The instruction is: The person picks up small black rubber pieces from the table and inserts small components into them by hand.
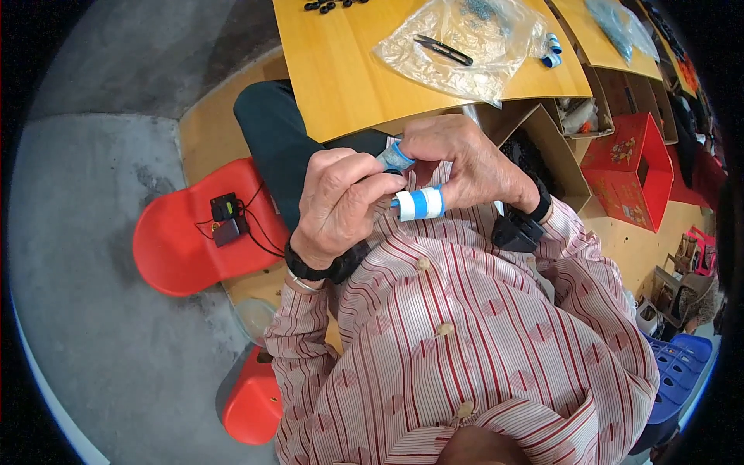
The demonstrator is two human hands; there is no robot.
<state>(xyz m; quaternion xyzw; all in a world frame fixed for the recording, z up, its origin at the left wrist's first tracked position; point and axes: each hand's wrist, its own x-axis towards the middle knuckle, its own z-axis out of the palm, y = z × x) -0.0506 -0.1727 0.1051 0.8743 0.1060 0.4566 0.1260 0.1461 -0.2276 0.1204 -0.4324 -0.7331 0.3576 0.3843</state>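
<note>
Striped shirt (465, 310): closest of all, red lines on pale cloth, pale buttons down the front, both sleeves bent forward.
Left hand (337, 198): raised before the shirt, its grip narrow, thumb and finger brought together on a small dark piece.
Small dark piece (394, 173): off the bench, between the two hands at the left fingertips; mostly covered, so its full shape escapes me.
Right hand (469, 159): facing the other, forefinger right by the piece, thumb lower and apart from that finger; whether this grip presses on anything, I cannot tell.
Finger wraps: a grey-blue wrap (394, 158) on the right forefinger, a blue-and-white wrap (421, 203) on the right thumb.
Wrists: a black strap around each, plus a silvery bangle (302, 284) on the left.
Bench (333, 77): yellow wood, bearing black rings (325, 6) at the far edge and a clear bag (496, 66) with snips (443, 50) lying on it.
Red chair (182, 240): off to the left, a black device (226, 217) with cables on its seat.
Red box (616, 186): on the right, near an open carton (570, 174) of dark pieces.
</note>
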